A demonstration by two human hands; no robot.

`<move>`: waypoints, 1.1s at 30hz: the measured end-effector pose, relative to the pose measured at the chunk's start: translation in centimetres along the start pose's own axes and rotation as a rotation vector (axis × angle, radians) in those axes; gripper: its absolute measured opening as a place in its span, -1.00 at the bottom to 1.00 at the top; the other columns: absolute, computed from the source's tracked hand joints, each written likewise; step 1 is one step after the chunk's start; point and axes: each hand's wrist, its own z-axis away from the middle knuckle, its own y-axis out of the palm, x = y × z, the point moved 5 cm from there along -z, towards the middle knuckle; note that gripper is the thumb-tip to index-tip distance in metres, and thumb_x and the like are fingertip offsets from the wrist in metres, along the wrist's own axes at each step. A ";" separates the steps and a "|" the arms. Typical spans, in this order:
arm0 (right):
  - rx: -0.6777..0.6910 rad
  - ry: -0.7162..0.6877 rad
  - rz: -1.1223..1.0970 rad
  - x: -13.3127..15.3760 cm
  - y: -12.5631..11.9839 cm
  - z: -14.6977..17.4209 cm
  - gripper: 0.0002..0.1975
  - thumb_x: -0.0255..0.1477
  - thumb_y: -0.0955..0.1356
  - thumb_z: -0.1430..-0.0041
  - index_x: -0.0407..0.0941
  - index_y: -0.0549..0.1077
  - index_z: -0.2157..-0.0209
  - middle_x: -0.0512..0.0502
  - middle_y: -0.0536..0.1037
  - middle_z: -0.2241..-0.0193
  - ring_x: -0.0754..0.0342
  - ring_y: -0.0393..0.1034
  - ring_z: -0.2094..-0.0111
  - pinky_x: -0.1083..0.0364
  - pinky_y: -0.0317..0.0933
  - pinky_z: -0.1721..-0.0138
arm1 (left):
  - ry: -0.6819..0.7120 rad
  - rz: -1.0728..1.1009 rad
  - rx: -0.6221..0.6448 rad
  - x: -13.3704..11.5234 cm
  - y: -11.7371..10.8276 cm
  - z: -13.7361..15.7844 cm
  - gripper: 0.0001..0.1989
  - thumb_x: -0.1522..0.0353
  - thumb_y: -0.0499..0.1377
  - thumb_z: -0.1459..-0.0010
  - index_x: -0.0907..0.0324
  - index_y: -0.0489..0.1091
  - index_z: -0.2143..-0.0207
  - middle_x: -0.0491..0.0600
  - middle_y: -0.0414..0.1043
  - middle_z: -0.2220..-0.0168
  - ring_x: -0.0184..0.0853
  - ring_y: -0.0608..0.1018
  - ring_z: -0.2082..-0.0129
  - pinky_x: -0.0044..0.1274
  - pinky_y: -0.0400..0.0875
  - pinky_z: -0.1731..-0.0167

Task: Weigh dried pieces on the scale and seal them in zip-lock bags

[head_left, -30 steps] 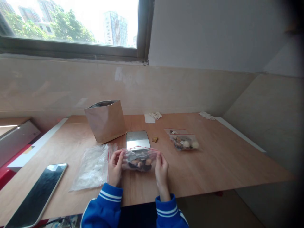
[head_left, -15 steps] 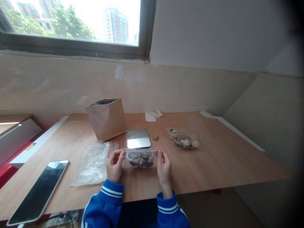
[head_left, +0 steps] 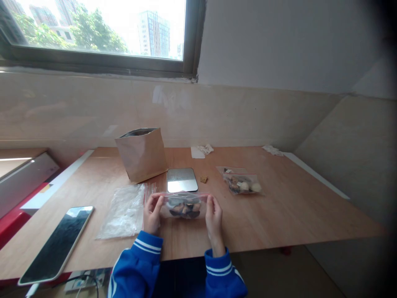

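Note:
Between my hands I hold a clear zip bag [head_left: 185, 207] with a red strip along its top edge; dark and light brown pieces lie inside it. My left hand [head_left: 152, 212] pinches the top left corner, thumb against fingers. The top right corner is pinched by my right hand [head_left: 214, 215]. Just behind the bag sits a small flat scale [head_left: 182, 180] with a shiny metal plate. A little brown piece [head_left: 204, 179] lies to the right of the scale. Left of my left hand is a stack of clear zip bags [head_left: 122, 213].
A brown paper pouch [head_left: 142, 155] stands open at the back left. Filled zip bags [head_left: 243, 184] lie to the right. A phone [head_left: 58, 244] with a cable rests at the left front edge. Crumpled tissue [head_left: 205, 150] and more tissue [head_left: 273, 150] lie along the wall.
The view has shifted slightly, so everything sits a little further right in it. Both hands keep their pinch on the bag's top corners.

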 end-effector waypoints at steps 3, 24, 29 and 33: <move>0.047 0.005 -0.040 0.5 0.1 0.1 -0.67 -0.17 0.24 -0.20 -0.14 0.44 0.28 -0.15 0.55 0.29 0.01 0.44 0.22 0.06 0.27 0.15 | 0.004 -0.005 0.023 0.1 0.2 0.0 -0.72 0.19 0.27 0.04 0.21 0.45 0.36 -0.03 0.49 0.38 -0.30 0.53 0.32 -0.48 0.42 0.24; 0.158 0.114 -0.169 -1.5 0.6 0.0 -0.72 -0.22 0.37 -0.09 -0.16 0.49 0.30 -0.10 0.56 0.33 0.02 0.44 0.25 0.06 0.28 0.15 | 0.024 0.004 0.143 1.2 0.1 0.0 -0.76 0.22 0.23 -0.04 0.23 0.44 0.34 -0.05 0.45 0.39 -0.35 0.49 0.35 -0.54 0.36 0.30; 0.206 0.040 -0.126 -1.5 1.0 0.0 -0.75 -0.27 0.38 -0.08 -0.14 0.52 0.27 -0.12 0.55 0.26 0.00 0.42 0.18 0.04 0.25 0.10 | 0.026 0.001 0.161 1.2 0.3 0.0 -0.77 0.24 0.23 -0.04 0.24 0.47 0.32 -0.02 0.48 0.34 -0.31 0.50 0.27 -0.50 0.37 0.20; 0.125 -0.015 -0.101 -1.3 0.6 0.0 -0.80 -0.30 0.40 -0.06 -0.15 0.52 0.36 -0.08 0.53 0.37 0.03 0.41 0.26 0.06 0.26 0.15 | 0.113 -0.042 0.143 1.0 0.2 -0.1 -0.81 0.27 0.24 -0.04 0.22 0.49 0.36 -0.01 0.47 0.30 -0.30 0.49 0.22 -0.49 0.37 0.17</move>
